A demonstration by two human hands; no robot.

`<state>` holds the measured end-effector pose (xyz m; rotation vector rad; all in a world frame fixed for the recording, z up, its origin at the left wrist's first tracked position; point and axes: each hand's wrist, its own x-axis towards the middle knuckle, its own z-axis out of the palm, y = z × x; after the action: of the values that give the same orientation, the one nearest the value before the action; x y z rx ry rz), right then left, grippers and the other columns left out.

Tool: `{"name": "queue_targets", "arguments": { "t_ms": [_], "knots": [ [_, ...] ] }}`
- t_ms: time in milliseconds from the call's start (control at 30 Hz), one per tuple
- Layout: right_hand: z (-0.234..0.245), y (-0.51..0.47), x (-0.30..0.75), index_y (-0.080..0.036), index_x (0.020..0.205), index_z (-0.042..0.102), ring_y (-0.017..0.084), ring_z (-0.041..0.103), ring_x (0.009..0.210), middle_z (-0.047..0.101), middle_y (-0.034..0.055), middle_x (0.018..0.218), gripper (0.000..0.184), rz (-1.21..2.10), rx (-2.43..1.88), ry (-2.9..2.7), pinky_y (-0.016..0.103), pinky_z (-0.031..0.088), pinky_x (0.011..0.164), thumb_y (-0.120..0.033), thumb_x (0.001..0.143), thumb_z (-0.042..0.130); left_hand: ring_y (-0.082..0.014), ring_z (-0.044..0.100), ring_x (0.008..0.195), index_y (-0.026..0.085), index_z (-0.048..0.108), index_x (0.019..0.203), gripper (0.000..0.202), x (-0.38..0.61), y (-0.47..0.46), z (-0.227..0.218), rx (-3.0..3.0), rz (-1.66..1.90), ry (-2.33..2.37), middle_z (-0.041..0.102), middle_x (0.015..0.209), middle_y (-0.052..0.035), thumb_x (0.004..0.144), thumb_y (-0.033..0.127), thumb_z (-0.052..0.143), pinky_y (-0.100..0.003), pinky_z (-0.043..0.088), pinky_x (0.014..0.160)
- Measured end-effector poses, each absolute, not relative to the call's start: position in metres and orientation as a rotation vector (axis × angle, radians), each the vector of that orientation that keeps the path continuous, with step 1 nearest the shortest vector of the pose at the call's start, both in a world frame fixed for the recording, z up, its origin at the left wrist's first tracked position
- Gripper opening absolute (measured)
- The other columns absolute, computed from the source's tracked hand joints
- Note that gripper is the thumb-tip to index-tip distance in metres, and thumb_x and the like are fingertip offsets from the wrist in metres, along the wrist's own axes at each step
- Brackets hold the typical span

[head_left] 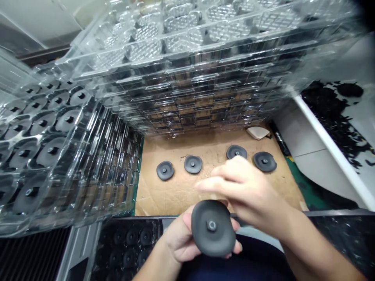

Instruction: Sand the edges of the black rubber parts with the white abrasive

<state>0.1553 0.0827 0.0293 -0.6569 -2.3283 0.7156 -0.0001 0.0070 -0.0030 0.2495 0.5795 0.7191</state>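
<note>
My left hand (184,238) is closed around the edge of a black rounded-square disc (213,238), holding it tilted with its small central stub facing up. Fingertips show at the disc's right rim. Just beyond it, my right hand (243,183) hovers over the cardboard (172,199) with fingers stretched out to the left, slightly blurred; I see nothing in it. On the cardboard lie similar discs: a left disc (165,170), a second disc (193,164), one disc (236,151) partly behind my right hand, and a right disc (265,161).
Tall stacks of clear plastic trays (181,58) rise behind the cardboard; the left tray stack (108,156) holds discs on top. At right, a white bin (334,144) contains black scraps (328,105). A white wedge-shaped piece (258,132) lies at the back corner. A dark tray (129,242) of discs sits lower left.
</note>
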Motion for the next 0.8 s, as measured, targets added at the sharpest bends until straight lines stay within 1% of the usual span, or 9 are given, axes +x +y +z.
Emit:
{"name": "queue_targets", "arguments": {
  "t_ms": [67, 133, 200, 300, 400, 500, 633, 733, 800],
  "knots": [
    [0.012, 0.087, 0.162, -0.019, 0.1, 0.067, 0.016, 0.055, 0.078, 0.066, 0.0044, 0.086, 0.03, 0.683, -0.89, -2.26, 0.032, 0.038, 0.07, -0.01, 0.091, 0.04, -0.0185, 0.071, 0.069, 0.02, 0.069, 0.098, 0.045, 0.0, 0.007, -0.006, 0.129, 0.745, 0.438, 0.073, 0.083, -0.0046, 0.06, 0.045, 0.076, -0.022, 0.056, 0.055],
    [-0.01, 0.088, 0.167, -0.021, 0.102, 0.066, 0.015, 0.059, 0.083, 0.067, 0.0038, 0.09, 0.029, 0.864, -1.034, -2.183, 0.03, 0.044, 0.073, -0.012, 0.091, 0.041, -0.0208, 0.071, 0.076, 0.021, 0.067, 0.104, 0.048, 0.0, 0.007, -0.006, 0.032, 0.79, 0.346, 0.074, 0.091, -0.0064, 0.06, 0.038, 0.078, -0.023, 0.058, 0.06],
    [-0.034, 0.084, 0.17, -0.023, 0.102, 0.067, 0.015, 0.061, 0.082, 0.067, 0.0026, 0.089, 0.026, 1.031, -1.118, -2.119, 0.028, 0.048, 0.074, -0.016, 0.091, 0.044, -0.0215, 0.072, 0.077, 0.018, 0.067, 0.101, 0.041, -0.001, 0.008, -0.006, -0.005, 0.806, 0.345, 0.074, 0.091, -0.0076, 0.062, 0.027, 0.077, -0.024, 0.058, 0.062],
    [-0.069, 0.073, 0.168, -0.023, 0.098, 0.069, 0.017, 0.063, 0.082, 0.066, 0.0041, 0.088, 0.025, 1.046, -1.194, -2.099, 0.032, 0.051, 0.074, -0.017, 0.088, 0.047, -0.0221, 0.072, 0.076, 0.017, 0.067, 0.099, 0.039, -0.001, 0.011, -0.003, -0.032, 0.807, 0.352, 0.074, 0.09, -0.0079, 0.061, 0.02, 0.076, -0.026, 0.058, 0.062],
    [-0.089, 0.065, 0.166, -0.019, 0.099, 0.069, 0.025, 0.06, 0.099, 0.06, 0.011, 0.107, 0.025, 0.979, -1.291, -2.014, 0.041, 0.051, 0.081, -0.02, 0.087, 0.046, -0.0224, 0.072, 0.076, 0.015, 0.066, 0.099, 0.041, -0.002, 0.011, -0.002, -0.054, 0.805, 0.355, 0.074, 0.089, -0.0077, 0.06, 0.02, 0.076, -0.026, 0.058, 0.064],
    [-0.087, 0.063, 0.166, -0.02, 0.103, 0.066, 0.026, 0.056, 0.108, 0.056, 0.0122, 0.114, 0.027, 0.932, -1.331, -1.928, 0.044, 0.049, 0.086, -0.023, 0.088, 0.044, -0.0221, 0.071, 0.079, 0.014, 0.066, 0.101, 0.045, -0.002, 0.01, -0.003, -0.056, 0.804, 0.357, 0.074, 0.091, -0.0074, 0.059, 0.025, 0.079, -0.026, 0.058, 0.067],
    [-0.072, 0.065, 0.168, -0.021, 0.099, 0.066, 0.021, 0.06, 0.097, 0.062, 0.0081, 0.101, 0.026, 0.971, -1.282, -1.903, 0.038, 0.05, 0.083, -0.022, 0.09, 0.042, -0.0225, 0.07, 0.086, 0.015, 0.068, 0.1, 0.05, -0.004, 0.007, -0.006, -0.025, 0.831, 0.336, 0.073, 0.095, -0.0073, 0.06, 0.042, 0.078, -0.027, 0.058, 0.072],
    [-0.066, 0.063, 0.168, -0.02, 0.097, 0.066, 0.019, 0.062, 0.09, 0.066, 0.0062, 0.094, 0.025, 1.031, -1.244, -1.924, 0.036, 0.051, 0.079, -0.021, 0.09, 0.042, -0.022, 0.069, 0.089, 0.011, 0.068, 0.101, 0.056, -0.006, 0.005, -0.008, 0.018, 0.814, 0.338, 0.073, 0.094, -0.0105, 0.061, 0.051, 0.073, -0.026, 0.056, 0.075],
    [-0.065, 0.06, 0.167, -0.02, 0.097, 0.067, 0.018, 0.063, 0.09, 0.067, 0.006, 0.094, 0.025, 1.068, -1.225, -1.937, 0.035, 0.051, 0.08, -0.02, 0.09, 0.042, -0.0212, 0.069, 0.09, 0.008, 0.067, 0.102, 0.061, -0.007, 0.004, -0.009, 0.044, 0.802, 0.342, 0.073, 0.091, -0.0122, 0.063, 0.055, 0.069, -0.024, 0.055, 0.076]
  ]
}}
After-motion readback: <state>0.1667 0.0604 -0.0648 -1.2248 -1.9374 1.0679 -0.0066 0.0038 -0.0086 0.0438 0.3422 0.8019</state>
